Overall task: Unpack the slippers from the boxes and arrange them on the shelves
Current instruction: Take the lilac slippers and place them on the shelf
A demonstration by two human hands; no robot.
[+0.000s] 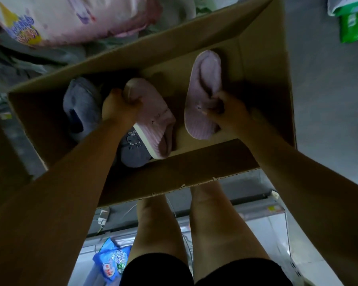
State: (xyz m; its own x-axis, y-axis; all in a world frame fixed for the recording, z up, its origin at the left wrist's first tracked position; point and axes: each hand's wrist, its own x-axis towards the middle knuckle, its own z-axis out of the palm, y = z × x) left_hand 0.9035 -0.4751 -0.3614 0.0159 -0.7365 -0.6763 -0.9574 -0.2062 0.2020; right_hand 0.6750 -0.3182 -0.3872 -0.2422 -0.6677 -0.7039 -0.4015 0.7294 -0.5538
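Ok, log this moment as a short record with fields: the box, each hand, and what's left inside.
container: open cardboard box, in front of the person's legs
left hand: left hand grips one end of a pink slipper
right hand: right hand grips the upper of a second pink slipper, insole showing
left in box: grey slipper by the left wall; rabbit-marked grey slipper partly under the first pink one
stage: both pink slippers within the box opening, not yet out

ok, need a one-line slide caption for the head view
Left hand grips one pink slipper, right hand a second pink slipper, inside an open cardboard box with grey slippers.
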